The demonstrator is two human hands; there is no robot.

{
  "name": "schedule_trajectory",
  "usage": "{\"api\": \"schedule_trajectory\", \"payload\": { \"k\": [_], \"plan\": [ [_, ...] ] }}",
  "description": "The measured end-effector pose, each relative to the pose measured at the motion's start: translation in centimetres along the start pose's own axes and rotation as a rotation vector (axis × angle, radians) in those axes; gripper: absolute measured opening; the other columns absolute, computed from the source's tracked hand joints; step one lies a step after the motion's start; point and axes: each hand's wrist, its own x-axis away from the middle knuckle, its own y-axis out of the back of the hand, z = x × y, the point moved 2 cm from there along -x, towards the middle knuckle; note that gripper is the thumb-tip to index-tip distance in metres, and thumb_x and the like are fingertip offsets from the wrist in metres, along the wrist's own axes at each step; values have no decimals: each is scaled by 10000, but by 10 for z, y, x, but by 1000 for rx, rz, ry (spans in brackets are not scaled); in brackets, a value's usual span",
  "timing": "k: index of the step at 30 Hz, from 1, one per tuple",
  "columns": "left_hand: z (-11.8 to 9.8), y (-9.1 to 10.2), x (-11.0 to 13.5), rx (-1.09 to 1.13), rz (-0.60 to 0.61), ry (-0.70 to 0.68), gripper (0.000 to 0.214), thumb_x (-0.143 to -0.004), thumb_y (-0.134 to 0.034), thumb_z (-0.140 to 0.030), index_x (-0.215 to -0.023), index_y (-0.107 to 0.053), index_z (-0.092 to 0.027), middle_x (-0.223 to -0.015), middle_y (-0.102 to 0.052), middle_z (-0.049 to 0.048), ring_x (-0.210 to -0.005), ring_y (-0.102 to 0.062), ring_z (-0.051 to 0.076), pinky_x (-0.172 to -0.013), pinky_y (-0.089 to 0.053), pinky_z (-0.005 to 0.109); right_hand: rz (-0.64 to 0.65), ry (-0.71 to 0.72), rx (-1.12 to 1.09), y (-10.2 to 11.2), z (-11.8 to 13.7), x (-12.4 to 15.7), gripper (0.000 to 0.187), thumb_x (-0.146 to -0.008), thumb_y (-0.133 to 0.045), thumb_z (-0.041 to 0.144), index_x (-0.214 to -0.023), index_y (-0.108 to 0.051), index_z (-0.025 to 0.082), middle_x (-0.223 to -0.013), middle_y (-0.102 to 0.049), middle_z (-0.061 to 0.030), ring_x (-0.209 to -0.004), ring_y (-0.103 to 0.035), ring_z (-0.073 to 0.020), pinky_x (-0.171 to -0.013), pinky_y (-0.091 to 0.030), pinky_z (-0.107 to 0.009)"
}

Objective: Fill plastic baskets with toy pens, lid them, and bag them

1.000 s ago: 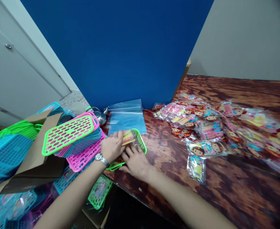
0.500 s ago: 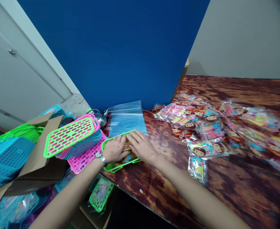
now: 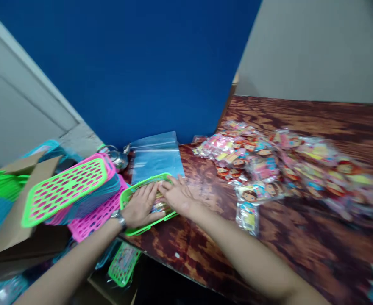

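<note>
Head view, left hand (image 3: 140,206) and right hand (image 3: 177,197) flat, fingers spread, resting in green basket (image 3: 142,230) on wooden table (image 3: 301,237)

packing workroom, wooden table (image 3: 316,250), heaped toy packets (image 3: 285,169), stacked plastic baskets (image 3: 78,199)

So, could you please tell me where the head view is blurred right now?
Head view: motion blur smears the packet pile at right and the stacked baskets at left; the left hand and right hand, flat on the green basket, read clearer; lighting even, no glare.
</note>
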Motion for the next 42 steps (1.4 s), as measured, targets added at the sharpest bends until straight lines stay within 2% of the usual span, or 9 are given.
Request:
{"api": "schedule_trajectory", "payload": {
  "k": [5,8,13,21,26,29,32,36,42],
  "plan": [
    [4,-13,4,-109,-186,-6,816,-852,-344,-629,-1429,-186,-75,-1366,-410,224,-1212,-438,335,-961,-384,441,-251,-34,-6,20,-57,52,510,-884,-454,480,-1343,-422,260,-1385,-428,-89,-1278,-342,-245,-1032,-305,-469],
    [6,-19,4,-125,-230,-16,845,-840,-353,-641,-1446,-137,-93,-1351,-429,222,-1180,-469,338,-921,-413,434,-378,-499,231,39,-135,120,487,-878,-475,403,-1344,-435,268,-1446,-329,-129,-1327,-244,-331,-1031,-199,-597],
    [8,-17,5,-68,-217,-9,862,-824,-396,-640,-1457,-97,-138,-1358,-437,180,-1197,-467,315,-939,-406,419,-191,-966,280,20,-211,200,548,-886,-419,467,-1403,-316,317,-1524,-152,-79,-1380,-74,-347,-1017,-166,-650],
    [4,22,5,-94,-233,-54,834,-826,-415,-628,-1445,-166,-127,-1379,-400,197,-1202,-452,352,-934,-409,471,-55,-984,111,-33,-113,191,513,-914,-293,514,-1395,-325,340,-1498,-231,-73,-1367,-131,-355,-980,-197,-675],
    [-72,58,14,38,-382,-180,459,-905,-460,-304,-1339,-382,-177,-1228,-536,130,-1133,-492,261,-929,-422,402,33,-604,122,-5,-87,188,501,-884,-438,469,-1347,-420,276,-1396,-406,-112,-1263,-342,-315,-1012,-262,-534],
    [-137,28,15,179,-138,-461,332,-918,-406,-201,-1242,-479,-192,-1145,-594,74,-1031,-535,191,-898,-433,337,144,-288,100,1,-85,181,495,-815,-581,441,-1247,-518,207,-1302,-505,-112,-1219,-387,-289,-1025,-271,-458],
    [-172,-19,14,183,29,-565,323,-922,-412,-229,-1235,-487,-212,-1203,-573,72,-1084,-510,215,-891,-418,365,193,-249,99,-1,-85,175,388,-768,-650,410,-1072,-589,177,-1209,-566,-118,-1172,-438,-288,-1004,-276,-455],
    [-166,-51,12,142,52,-569,358,-926,-400,-241,-1279,-455,-216,-1353,-473,68,-1223,-412,280,-975,-318,468,170,-365,99,11,-93,170,202,-843,-571,368,-949,-562,196,-902,-666,-56,-884,-591,-211,-910,-334,-393],
    [-140,-48,8,183,115,-630,397,-925,-391,-243,-1321,-405,-273,-1399,-430,21,-1280,-359,277,-1023,-252,468,165,-424,118,44,-117,168,147,-869,-522,350,-940,-545,224,-751,-659,-13,-698,-595,-165,-639,-352,-247]
  ]
}}
